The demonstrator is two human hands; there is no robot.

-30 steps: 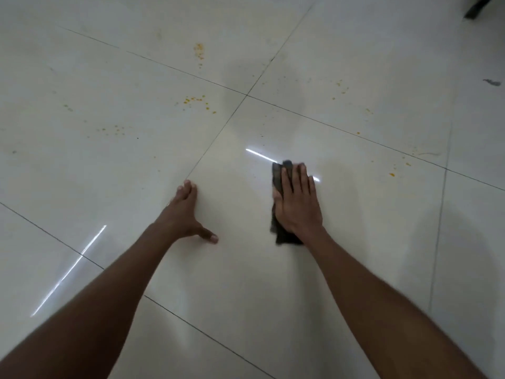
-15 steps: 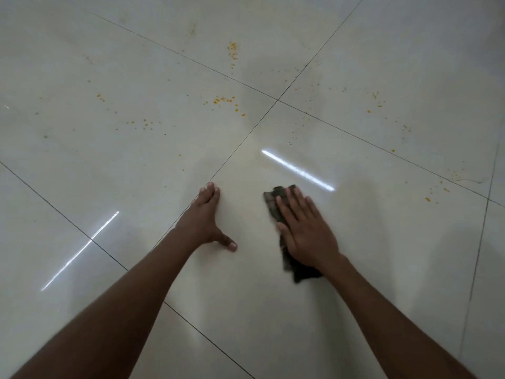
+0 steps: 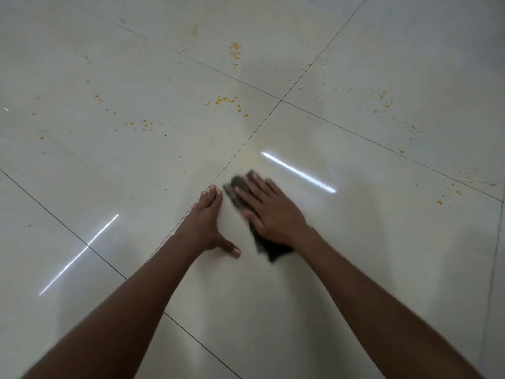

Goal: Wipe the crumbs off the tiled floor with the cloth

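A dark cloth (image 3: 237, 188) lies flat on the glossy cream tiled floor (image 3: 369, 242), pressed down by my right hand (image 3: 269, 212), whose fingers spread over it; most of the cloth is hidden under the palm. My left hand (image 3: 207, 222) rests flat on the floor just left of the cloth, thumb out, holding nothing. Orange crumbs (image 3: 228, 101) lie scattered beyond both hands, with more crumbs (image 3: 235, 49) farther up, crumbs (image 3: 143, 125) to the left, crumbs (image 3: 384, 101) at upper right and crumbs (image 3: 448, 194) at right.
Dark grout lines cross the floor and meet at a joint (image 3: 281, 100) ahead of my hands. Bright light streaks (image 3: 297, 172) reflect on the tile beside the cloth and a light streak (image 3: 79, 253) shows at lower left.
My right hand has slid the cloth leftward, close to my left hand, and turned it diagonally. The view has tilted, showing more crumbs ahead.
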